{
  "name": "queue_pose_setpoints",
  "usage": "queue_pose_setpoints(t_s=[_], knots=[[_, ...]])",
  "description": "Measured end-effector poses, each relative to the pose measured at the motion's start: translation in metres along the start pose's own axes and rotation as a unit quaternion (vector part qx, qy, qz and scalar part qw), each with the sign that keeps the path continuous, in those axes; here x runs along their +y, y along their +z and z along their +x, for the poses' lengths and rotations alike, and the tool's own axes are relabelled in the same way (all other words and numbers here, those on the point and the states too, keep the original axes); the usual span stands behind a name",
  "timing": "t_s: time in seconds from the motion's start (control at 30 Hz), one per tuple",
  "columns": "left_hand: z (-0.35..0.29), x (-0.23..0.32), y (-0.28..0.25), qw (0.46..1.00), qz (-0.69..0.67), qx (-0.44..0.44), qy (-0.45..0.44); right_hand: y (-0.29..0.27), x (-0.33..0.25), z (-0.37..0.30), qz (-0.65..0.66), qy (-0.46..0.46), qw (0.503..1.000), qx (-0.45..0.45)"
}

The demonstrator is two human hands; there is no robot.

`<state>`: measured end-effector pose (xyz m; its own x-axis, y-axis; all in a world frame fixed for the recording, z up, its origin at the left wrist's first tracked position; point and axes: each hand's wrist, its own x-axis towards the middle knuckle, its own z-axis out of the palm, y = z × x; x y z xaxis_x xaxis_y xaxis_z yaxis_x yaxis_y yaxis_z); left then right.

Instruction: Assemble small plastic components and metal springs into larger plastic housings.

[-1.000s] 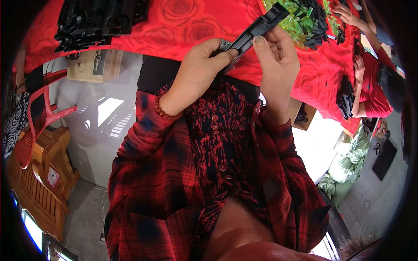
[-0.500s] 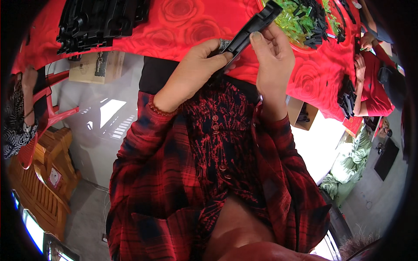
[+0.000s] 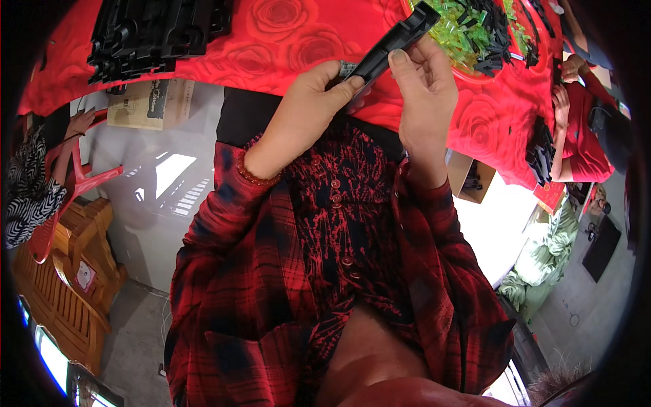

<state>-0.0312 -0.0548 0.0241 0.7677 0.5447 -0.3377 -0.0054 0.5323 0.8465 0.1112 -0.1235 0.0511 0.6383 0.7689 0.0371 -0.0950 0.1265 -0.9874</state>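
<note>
Strip of black plastic (image 3: 407,32) is held aslant above the near edge of the red-covered table (image 3: 325,51). Left hand (image 3: 305,108) is clamped on the strip's lower end, thumb on top; right hand (image 3: 426,102) grips it farther up between thumb and fingers. Noted on the table's left: a stack of black parts (image 3: 156,34). On its right: a heap of green and black pieces (image 3: 468,34). Below its left side: a cardboard box (image 3: 146,107). Beyond its right edge: a person in red (image 3: 583,132).

It looks like a home room doubling as a small workshop: slatted wooden seat (image 3: 57,308) at lower left of the frame, rose-patterned bench (image 3: 319,51) across the top, black parts (image 3: 156,41) stacked upper left, loose green pieces (image 3: 458,34) upper right.
</note>
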Motion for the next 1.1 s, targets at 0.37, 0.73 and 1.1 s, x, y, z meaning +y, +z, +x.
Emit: queue_pose_setpoints(t_s=[0.37, 0.73, 1.1], knots=[[0.004, 0.001, -0.008, 0.994, 0.106, 0.030, 0.017, -0.006, -0.001, -0.004, -0.047, 0.025, 0.999, -0.007], [0.008, 0.011, -0.034, 0.956, 0.288, 0.041, 0.027, -0.040, -0.009, 0.024, -0.497, -0.342, 0.797, 0.022], [0.005, 0.035, -0.030, 0.829, 0.534, -0.032, 0.162, -0.019, -0.030, 0.027, -0.538, -0.238, 0.690, -0.421]])
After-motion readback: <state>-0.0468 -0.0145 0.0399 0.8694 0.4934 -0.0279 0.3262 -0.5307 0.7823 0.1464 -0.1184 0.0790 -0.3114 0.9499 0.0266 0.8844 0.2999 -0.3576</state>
